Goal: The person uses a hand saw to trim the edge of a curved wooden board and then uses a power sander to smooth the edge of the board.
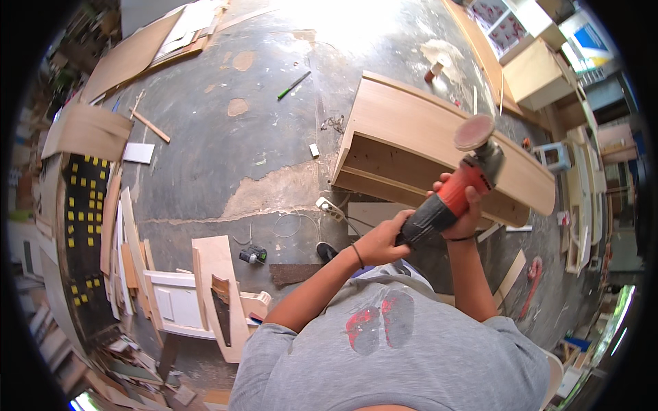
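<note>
I hold a red and black angle grinder [447, 201] up in front of my chest, tilted, its round sanding disc [473, 132] at the upper right end. My left hand [384, 241] is closed on the black rear end of the body. My right hand [469, 220] wraps around the red middle part. Just beyond the grinder, a pale wooden cabinet [404, 109] lies on the floor with its open compartment facing me. The disc overlaps the cabinet's top panel in the picture; whether they touch I cannot tell.
A power strip [330, 208] with a cord lies left of the cabinet. A cordless drill [253, 255] and a green pen-like stick [293, 85] are on the floor. Boards [218, 294] lean at the left, a red clamp-like tool [532, 284] lies at the right, and a bottle [434, 70] stands beyond the cabinet.
</note>
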A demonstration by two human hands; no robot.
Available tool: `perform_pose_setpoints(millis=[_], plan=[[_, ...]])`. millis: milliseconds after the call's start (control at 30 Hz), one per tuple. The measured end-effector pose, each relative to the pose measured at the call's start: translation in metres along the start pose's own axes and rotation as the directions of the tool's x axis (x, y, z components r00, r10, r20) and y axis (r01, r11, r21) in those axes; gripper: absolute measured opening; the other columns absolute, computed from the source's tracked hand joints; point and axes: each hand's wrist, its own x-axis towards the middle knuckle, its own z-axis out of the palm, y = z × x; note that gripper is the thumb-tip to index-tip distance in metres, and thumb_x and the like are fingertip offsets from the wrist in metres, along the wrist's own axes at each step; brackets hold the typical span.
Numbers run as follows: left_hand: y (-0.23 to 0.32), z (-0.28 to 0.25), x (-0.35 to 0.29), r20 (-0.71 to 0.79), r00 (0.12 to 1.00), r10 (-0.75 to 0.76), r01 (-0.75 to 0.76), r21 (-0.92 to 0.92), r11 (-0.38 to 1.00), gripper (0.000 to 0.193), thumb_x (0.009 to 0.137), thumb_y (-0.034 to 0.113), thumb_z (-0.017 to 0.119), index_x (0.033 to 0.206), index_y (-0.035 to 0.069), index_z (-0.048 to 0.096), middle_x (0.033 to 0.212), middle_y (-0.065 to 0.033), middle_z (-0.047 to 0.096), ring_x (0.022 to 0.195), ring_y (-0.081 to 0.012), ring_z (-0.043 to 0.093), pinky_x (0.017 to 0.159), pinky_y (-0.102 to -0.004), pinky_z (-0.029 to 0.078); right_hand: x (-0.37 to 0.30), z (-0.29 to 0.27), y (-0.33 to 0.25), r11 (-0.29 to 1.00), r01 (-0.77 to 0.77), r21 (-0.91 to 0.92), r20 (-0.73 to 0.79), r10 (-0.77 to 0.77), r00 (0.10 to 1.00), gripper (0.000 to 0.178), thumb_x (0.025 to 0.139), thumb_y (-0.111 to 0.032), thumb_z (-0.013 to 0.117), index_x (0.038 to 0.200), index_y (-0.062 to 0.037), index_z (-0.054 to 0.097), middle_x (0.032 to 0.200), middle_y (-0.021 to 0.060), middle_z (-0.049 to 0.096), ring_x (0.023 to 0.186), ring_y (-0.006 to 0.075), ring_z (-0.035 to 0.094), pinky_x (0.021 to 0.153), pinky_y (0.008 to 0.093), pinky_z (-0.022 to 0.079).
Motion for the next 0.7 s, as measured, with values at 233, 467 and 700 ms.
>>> perform_pose_setpoints(millis=[233, 467, 700], plan=[[0.005, 0.009, 0.05, 0.267, 0.941, -0.209, 0.16, 0.196, 0.968, 0.06, 0.071, 0.016, 0.058, 0.123, -0.004, 0.037, 0.075, -0.0242, 0.059, 0.068, -0.035, 0.06, 0.063, -0.0387, 0.046, -0.018, -0.061, 0.005, 0.978, 0.169, 0.126, -0.449, -0.096, 0.888, 0.067, 0.08, -0.05, 0.064, 0.123, -0.0036, 0.041, 0.11, 0.013, 0.055, 0.096, 0.0223, 0.06, 0.082, 0.0426, 0.053], [-0.049, -0.049, 0.111, 0.559, 0.8, -0.218, 0.143, 0.175, 0.974, 0.066, 0.071, 0.035, 0.077, 0.119, -0.002, 0.053, 0.098, -0.0133, 0.064, 0.083, -0.0202, 0.063, 0.072, -0.0336, 0.051, -0.008, -0.1, 0.041, 0.856, 0.359, 0.373, -0.586, -0.083, 0.806, 0.049, 0.078, -0.033, 0.063, 0.114, -0.005, 0.044, 0.099, 0.0093, 0.053, 0.089, 0.0215, 0.056, 0.08, 0.0416, 0.049], [-0.184, -0.184, 0.215, -0.049, 0.958, -0.283, 0.103, 0.978, 0.18, 0.07, 0.064, 0.034, 0.077, 0.122, 0.009, 0.047, 0.128, -0.0112, 0.044, 0.121, -0.029, 0.041, 0.096, -0.041, 0.038, -0.007, -0.101, 0.051, 0.806, 0.436, 0.401, -0.701, -0.036, 0.712, 0.052, 0.079, -0.037, 0.062, 0.115, -0.0038, 0.043, 0.1, 0.0094, 0.053, 0.09, 0.0214, 0.056, 0.08, 0.0414, 0.048]])
